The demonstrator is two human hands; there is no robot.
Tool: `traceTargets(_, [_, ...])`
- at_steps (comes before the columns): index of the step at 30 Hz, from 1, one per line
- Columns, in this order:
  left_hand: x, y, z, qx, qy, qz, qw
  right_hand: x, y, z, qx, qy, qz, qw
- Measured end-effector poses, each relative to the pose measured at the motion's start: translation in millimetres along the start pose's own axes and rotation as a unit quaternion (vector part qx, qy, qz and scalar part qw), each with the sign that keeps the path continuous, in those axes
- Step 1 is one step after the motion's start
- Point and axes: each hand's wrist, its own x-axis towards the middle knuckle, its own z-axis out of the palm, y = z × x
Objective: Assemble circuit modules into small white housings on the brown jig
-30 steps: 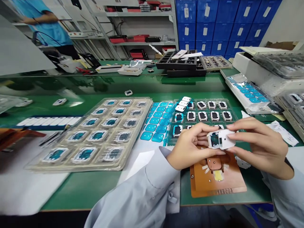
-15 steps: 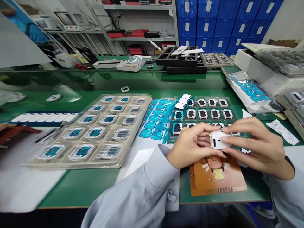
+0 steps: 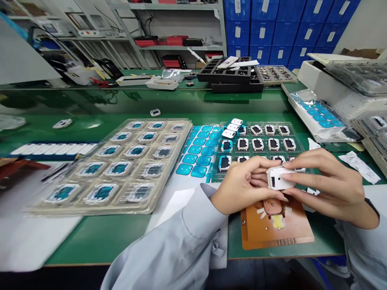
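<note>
Both hands hold one white rounded-square device housing with a dark slot and a small dark hole in its face. My left hand grips it from the left, thumb below and fingers above and behind. From the right, my right hand pinches its edges, with a fingertip resting on the white face. Directly beneath lies an orange-brown plate with a bear-like picture. Behind the hands, a clear tray carries several white-framed housings with dark centres. Three white covers joined in a strip overlap its left corner.
Left of me stands a larger clear tray of blue-centred housings. A sheet of blue rounded stickers lies between the trays. Black compartment trays sit at the back. At right are a white box and crumpled white paper.
The view shifts very slightly. My hands keep nearly the same grip on the housing. At the left edge, another person's hand has gone out of view.
</note>
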Motion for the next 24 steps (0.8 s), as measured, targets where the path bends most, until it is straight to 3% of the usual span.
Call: traceTargets(24, [-0.9, -0.6, 0.0, 0.057, -0.004, 0.028, 0.998, 2.9, -0.3, -2.5, 0.001, -0.01, 0.012, 1.0])
